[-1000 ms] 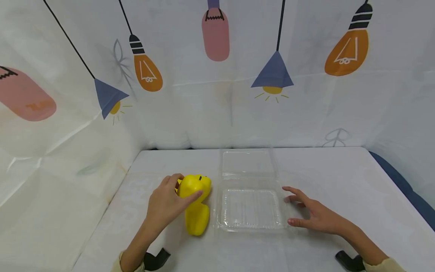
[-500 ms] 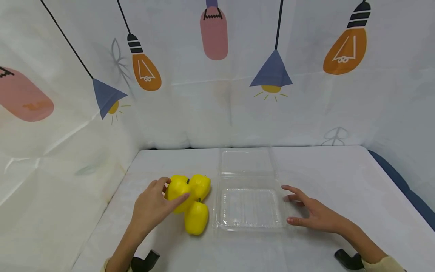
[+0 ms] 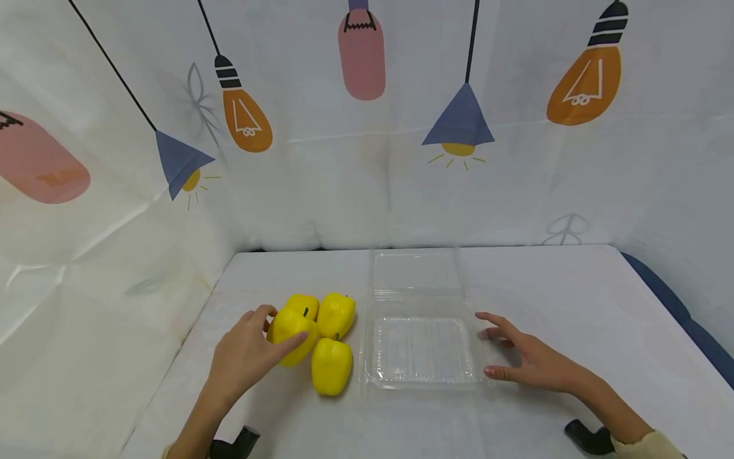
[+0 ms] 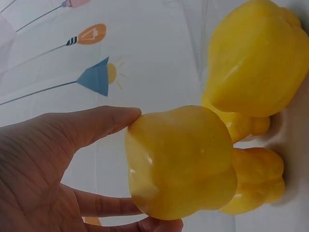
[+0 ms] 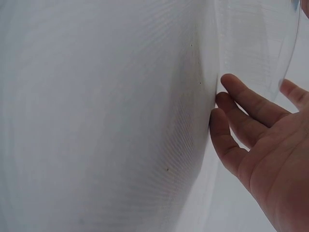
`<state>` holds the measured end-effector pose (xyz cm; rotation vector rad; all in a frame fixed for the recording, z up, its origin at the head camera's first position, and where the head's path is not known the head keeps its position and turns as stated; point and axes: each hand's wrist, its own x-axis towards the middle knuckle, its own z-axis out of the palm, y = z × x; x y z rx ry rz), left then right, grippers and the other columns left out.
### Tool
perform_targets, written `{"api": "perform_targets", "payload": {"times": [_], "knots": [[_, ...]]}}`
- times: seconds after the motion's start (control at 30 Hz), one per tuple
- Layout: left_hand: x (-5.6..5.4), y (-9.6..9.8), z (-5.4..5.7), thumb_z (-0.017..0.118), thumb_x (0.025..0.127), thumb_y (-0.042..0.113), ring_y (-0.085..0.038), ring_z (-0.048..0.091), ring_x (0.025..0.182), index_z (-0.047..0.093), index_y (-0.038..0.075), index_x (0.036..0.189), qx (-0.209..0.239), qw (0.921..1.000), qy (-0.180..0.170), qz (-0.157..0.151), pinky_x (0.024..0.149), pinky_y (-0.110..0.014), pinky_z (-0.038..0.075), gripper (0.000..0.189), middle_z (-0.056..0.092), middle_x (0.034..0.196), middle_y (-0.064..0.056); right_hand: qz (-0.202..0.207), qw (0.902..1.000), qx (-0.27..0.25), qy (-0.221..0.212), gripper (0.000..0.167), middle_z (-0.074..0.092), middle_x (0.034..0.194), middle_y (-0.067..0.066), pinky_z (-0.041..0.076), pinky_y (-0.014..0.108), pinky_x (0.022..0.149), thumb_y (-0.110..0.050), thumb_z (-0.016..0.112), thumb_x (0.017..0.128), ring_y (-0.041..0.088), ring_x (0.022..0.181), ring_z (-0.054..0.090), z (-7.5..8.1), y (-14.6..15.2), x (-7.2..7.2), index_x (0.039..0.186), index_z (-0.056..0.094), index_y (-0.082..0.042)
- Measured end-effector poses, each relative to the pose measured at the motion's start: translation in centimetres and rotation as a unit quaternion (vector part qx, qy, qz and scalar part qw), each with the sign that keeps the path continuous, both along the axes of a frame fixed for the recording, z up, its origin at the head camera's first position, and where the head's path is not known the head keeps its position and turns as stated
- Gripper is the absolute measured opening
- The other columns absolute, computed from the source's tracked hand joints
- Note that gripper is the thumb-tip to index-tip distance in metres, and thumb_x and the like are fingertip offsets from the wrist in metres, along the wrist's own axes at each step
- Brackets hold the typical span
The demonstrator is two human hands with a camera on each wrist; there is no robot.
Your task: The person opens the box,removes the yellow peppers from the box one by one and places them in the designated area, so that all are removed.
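My left hand (image 3: 245, 354) grips a yellow bell pepper (image 3: 291, 333) between thumb and fingers, at the left of a small cluster. In the left wrist view, the thumb lies on one side of this bell pepper (image 4: 181, 162) and the fingers on the other. Close beside it are a far bell pepper (image 3: 304, 305), another to its right (image 3: 336, 315) and a nearer bell pepper (image 3: 331, 368). A clear plastic container (image 3: 423, 354) lies with its lid (image 3: 417, 274) folded back. At its right edge my right hand (image 3: 530, 364) rests with fingers spread and relaxed, holding nothing.
The white table (image 3: 550, 287) ends at a printed white curtain (image 3: 344, 191) behind and at the left. Something dark blue (image 3: 659, 290) stands beyond the right edge. Black wrist mounts (image 3: 587, 438) sit at both wrists.
My left hand has moved left and slightly toward me with the bell pepper, so the other bell peppers show more fully. My right hand and the container have stayed put.
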<state>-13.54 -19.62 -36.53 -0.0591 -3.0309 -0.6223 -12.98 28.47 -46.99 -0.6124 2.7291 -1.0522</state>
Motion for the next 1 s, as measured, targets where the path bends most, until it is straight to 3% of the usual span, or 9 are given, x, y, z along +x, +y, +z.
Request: {"api": "perform_targets", "payload": {"times": [0.4,1.0], "knots": [[0.22,-0.70,-0.34,0.073,0.075,0.067,-0.018,0.048,0.064,0.058,0.002,0.113,-0.013,0.9983,-0.056,-0.005,0.052,-0.033,0.038,0.077,0.055,0.084,-0.005,-0.003,1.0000,0.000,0.002,0.087,0.057,0.132,0.005,0.046,0.060,0.088,-0.043,0.075,0.086,0.036,0.118,0.056,0.11,-0.02,0.08,0.154,0.021,-0.031],[0.68,-0.86,-0.51,0.076,0.074,0.063,-0.018,0.051,0.067,0.057,0.000,0.110,-0.033,0.9937,-0.107,-0.002,0.055,-0.033,0.042,0.075,0.061,0.087,-0.007,-0.002,1.0000,-0.002,0.000,0.088,0.057,0.132,0.003,0.046,0.060,0.088,-0.043,0.075,0.086,0.035,0.119,0.055,-0.03,0.01,0.02,0.155,0.023,-0.027]]}}
